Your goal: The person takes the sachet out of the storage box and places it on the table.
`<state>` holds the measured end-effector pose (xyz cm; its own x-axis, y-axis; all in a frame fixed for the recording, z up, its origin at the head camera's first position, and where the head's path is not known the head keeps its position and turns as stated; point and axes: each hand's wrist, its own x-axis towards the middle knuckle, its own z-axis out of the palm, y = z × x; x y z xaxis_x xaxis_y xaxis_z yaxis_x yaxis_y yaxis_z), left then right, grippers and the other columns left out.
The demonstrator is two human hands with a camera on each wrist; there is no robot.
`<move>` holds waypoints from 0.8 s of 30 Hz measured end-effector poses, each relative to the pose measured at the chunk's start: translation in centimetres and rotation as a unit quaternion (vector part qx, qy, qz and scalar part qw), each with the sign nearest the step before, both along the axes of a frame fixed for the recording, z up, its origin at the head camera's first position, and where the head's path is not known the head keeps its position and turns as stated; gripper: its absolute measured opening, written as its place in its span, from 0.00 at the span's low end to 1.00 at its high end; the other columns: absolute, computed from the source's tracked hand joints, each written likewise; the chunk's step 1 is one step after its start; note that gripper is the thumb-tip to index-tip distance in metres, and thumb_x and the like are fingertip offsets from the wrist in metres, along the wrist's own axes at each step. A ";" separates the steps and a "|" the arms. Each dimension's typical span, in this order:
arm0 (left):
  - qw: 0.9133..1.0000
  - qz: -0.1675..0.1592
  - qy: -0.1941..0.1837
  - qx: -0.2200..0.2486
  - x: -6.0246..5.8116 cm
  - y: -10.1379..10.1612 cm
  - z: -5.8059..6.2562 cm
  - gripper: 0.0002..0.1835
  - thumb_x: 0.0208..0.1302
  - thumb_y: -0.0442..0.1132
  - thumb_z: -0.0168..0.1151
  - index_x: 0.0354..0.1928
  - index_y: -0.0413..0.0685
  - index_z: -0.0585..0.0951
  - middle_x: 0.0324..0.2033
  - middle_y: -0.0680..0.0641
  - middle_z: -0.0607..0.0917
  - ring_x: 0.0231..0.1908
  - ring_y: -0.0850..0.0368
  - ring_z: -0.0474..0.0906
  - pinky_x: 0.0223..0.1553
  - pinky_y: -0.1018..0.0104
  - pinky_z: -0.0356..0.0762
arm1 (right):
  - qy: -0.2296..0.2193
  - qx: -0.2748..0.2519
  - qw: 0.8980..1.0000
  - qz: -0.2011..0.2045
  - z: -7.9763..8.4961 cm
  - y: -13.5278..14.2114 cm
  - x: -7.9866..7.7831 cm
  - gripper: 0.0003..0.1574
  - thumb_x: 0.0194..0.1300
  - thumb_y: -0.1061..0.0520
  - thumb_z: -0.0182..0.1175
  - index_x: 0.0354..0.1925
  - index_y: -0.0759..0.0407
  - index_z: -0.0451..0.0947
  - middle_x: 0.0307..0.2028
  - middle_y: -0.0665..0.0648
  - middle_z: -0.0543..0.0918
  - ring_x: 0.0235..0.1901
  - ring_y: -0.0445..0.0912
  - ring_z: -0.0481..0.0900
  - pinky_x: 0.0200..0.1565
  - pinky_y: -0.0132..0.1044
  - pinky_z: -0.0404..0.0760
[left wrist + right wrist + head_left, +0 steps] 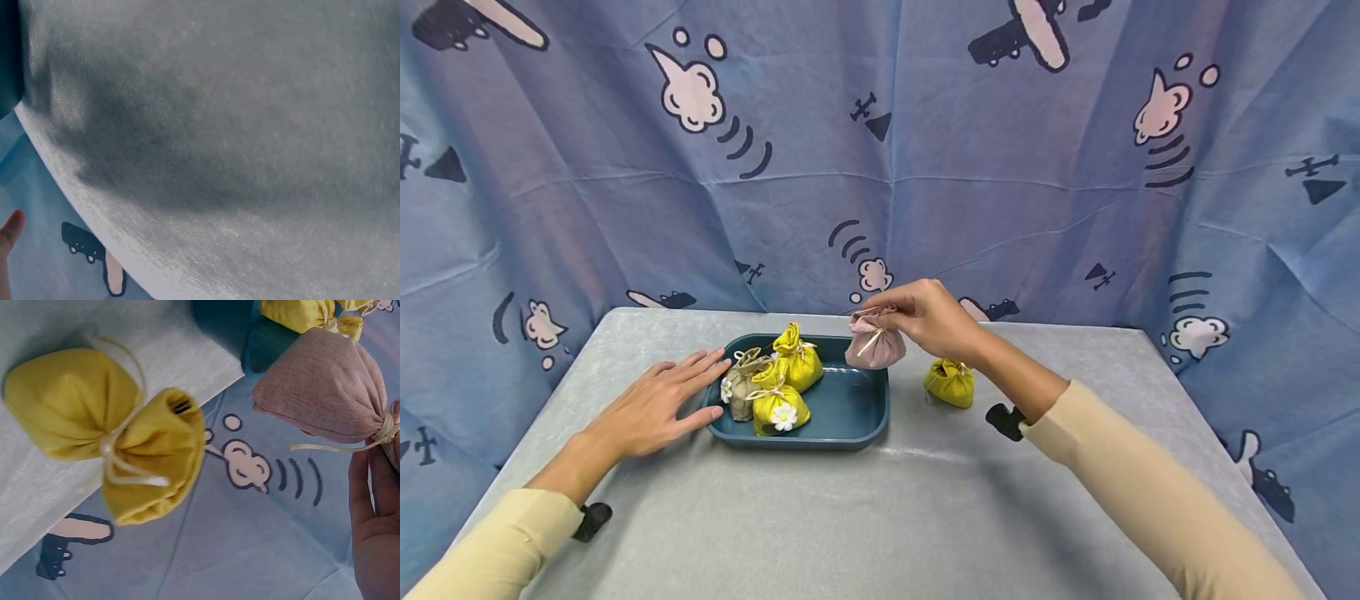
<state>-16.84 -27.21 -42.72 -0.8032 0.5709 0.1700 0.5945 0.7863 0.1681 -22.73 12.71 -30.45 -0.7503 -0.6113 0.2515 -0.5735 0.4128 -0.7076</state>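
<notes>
My right hand [928,317] pinches a dusty-pink drawstring pouch [876,348] by its gathered neck, over the right end of a dark teal tray [842,408]. The pouch hangs upright with a cream cord tied round it. My left hand [655,404] lies with straight fingers against the tray's left rim. Inside the tray's left half sit a beige pouch [742,390] and two yellow ones: a front yellow pouch [767,408] with a white flower, and a rear yellow pouch [805,371]. Below my right wrist, another yellow pouch [72,403] stands on the table, its cord tied.
The grey-white table [850,517] carries the tray near its far edge. Behind it hangs a blue curtain [805,192] printed with clouds and planes, which also runs along both sides.
</notes>
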 end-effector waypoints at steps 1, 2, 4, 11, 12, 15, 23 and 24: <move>1.000 0.000 0.001 0.000 0.0 0.0 0.0 0.37 0.72 0.58 0.55 0.77 0.52 0.62 0.74 0.44 0.62 0.71 0.38 0.60 0.62 0.37 0.61 | -0.001 -0.002 1.000 -0.004 -0.1 0.2 -0.1 0.12 0.66 0.66 0.64 0.48 0.63 0.87 0.42 0.53 0.89 0.42 0.42 0.86 0.42 0.33 0.82; 1.000 0.000 0.002 0.000 0.0 0.0 -0.1 0.37 0.72 0.58 0.55 0.76 0.52 0.62 0.74 0.44 0.62 0.71 0.39 0.60 0.62 0.37 0.62 | 0.000 -0.003 1.000 -0.010 -0.2 0.4 -0.3 0.13 0.66 0.66 0.64 0.48 0.63 0.87 0.42 0.53 0.89 0.42 0.42 0.86 0.41 0.32 0.82; 1.000 0.001 0.005 0.002 0.0 0.0 -0.1 0.37 0.71 0.58 0.56 0.76 0.52 0.63 0.74 0.44 0.63 0.71 0.39 0.61 0.62 0.37 0.62 | 0.004 -0.004 1.000 -0.022 -0.3 0.8 -0.6 0.13 0.66 0.66 0.64 0.49 0.63 0.87 0.42 0.54 0.89 0.41 0.43 0.86 0.40 0.32 0.82; 1.000 0.000 0.000 -0.004 0.0 -0.1 -0.1 0.37 0.72 0.58 0.55 0.76 0.51 0.62 0.74 0.43 0.62 0.71 0.38 0.60 0.62 0.37 0.61 | -0.003 -0.015 0.998 -0.060 -0.8 2.2 -1.6 0.13 0.66 0.65 0.65 0.48 0.63 0.87 0.42 0.57 0.89 0.42 0.47 0.87 0.42 0.35 0.83; 1.000 0.001 -0.002 -0.004 0.1 -0.1 0.0 0.37 0.72 0.58 0.54 0.76 0.51 0.62 0.74 0.43 0.62 0.71 0.38 0.60 0.63 0.37 0.61 | -0.006 -0.016 0.998 -0.064 -0.8 2.4 -1.7 0.13 0.66 0.65 0.65 0.48 0.63 0.87 0.43 0.58 0.89 0.42 0.47 0.87 0.42 0.35 0.83; 1.000 0.003 -0.003 -0.003 0.1 -0.1 0.0 0.37 0.72 0.58 0.54 0.76 0.51 0.62 0.75 0.43 0.62 0.71 0.39 0.59 0.63 0.36 0.61 | -0.013 -0.018 0.997 -0.078 -1.1 2.8 -2.0 0.13 0.66 0.65 0.65 0.49 0.64 0.86 0.43 0.59 0.89 0.41 0.48 0.86 0.41 0.34 0.83; 1.000 0.000 -0.002 -0.002 0.0 -0.1 -0.1 0.37 0.72 0.58 0.55 0.77 0.52 0.61 0.75 0.43 0.62 0.71 0.39 0.59 0.63 0.37 0.61 | -0.009 -0.002 0.994 -0.107 -1.7 3.5 -2.2 0.13 0.66 0.65 0.65 0.50 0.65 0.86 0.44 0.60 0.88 0.39 0.48 0.85 0.38 0.29 0.80; 1.000 0.000 -0.004 -0.002 0.0 -0.1 0.0 0.37 0.72 0.58 0.54 0.77 0.52 0.61 0.75 0.43 0.61 0.72 0.38 0.59 0.63 0.37 0.61 | -0.008 -0.002 0.994 -0.110 -1.9 3.6 -2.3 0.13 0.66 0.66 0.64 0.49 0.65 0.86 0.44 0.60 0.88 0.40 0.48 0.85 0.38 0.29 0.80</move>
<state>-16.88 -27.28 -42.74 -0.8048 0.5714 0.1608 0.5928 0.7874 0.1689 -25.02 16.32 -32.37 -0.8692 -0.4316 0.2412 -0.4591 0.5236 -0.7177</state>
